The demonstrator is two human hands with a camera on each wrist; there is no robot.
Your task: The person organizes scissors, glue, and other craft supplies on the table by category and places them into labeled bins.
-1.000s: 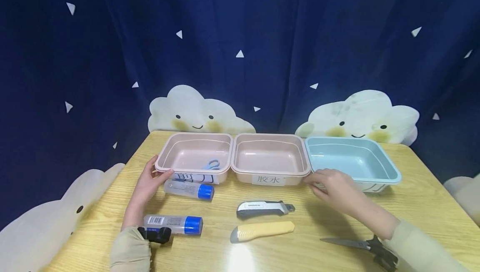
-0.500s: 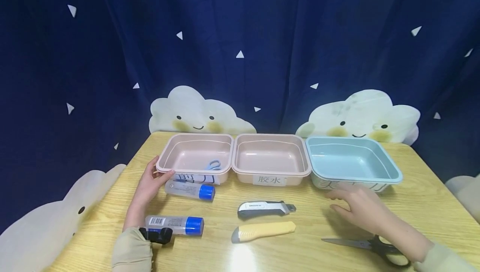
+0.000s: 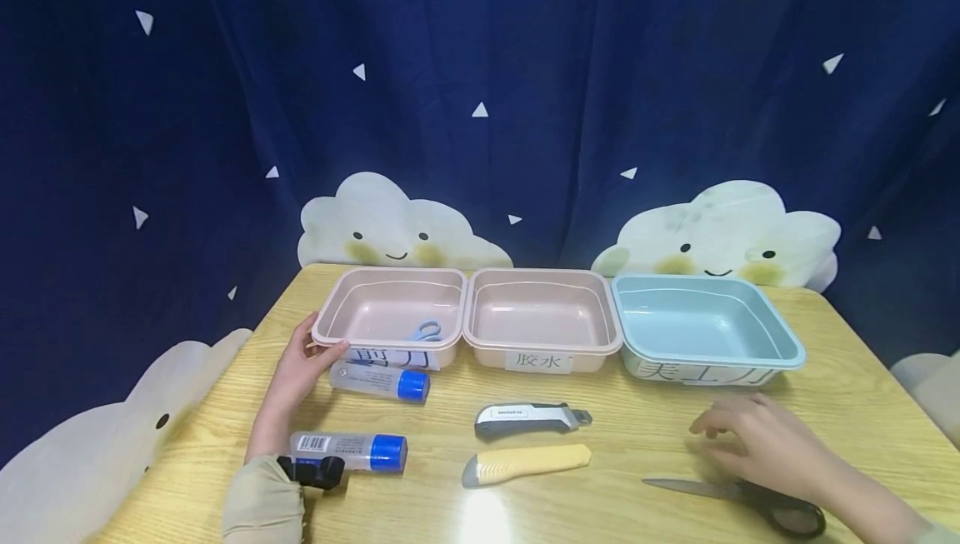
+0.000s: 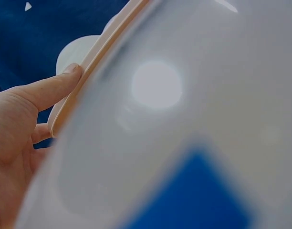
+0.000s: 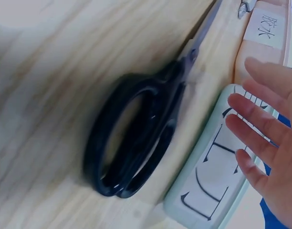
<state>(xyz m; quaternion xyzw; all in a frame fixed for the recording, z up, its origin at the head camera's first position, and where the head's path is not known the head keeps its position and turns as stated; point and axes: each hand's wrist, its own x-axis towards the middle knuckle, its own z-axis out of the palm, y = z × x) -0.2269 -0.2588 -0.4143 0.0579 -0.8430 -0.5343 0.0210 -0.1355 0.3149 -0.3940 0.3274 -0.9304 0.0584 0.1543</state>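
Right hand (image 3: 765, 444) now nearer one pair of black scissors (image 5: 174, 76) (three bins (image 3: 540, 325) beyond)

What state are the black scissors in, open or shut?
Shut: the right wrist view shows the black scissors with their blades together in one narrow strip and the handle loops close together.

Closed black-handled scissors (image 5: 174, 76) flat on the wooden table (image 3: 585, 519) and, leftmost, an upright, front-labelled pink bin (image 3: 375, 315).

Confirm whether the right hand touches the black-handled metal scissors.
Apart. In the right wrist view, light wood tabletop and part of the light blue plastic box show between the right hand and the black-handled metal scissors.
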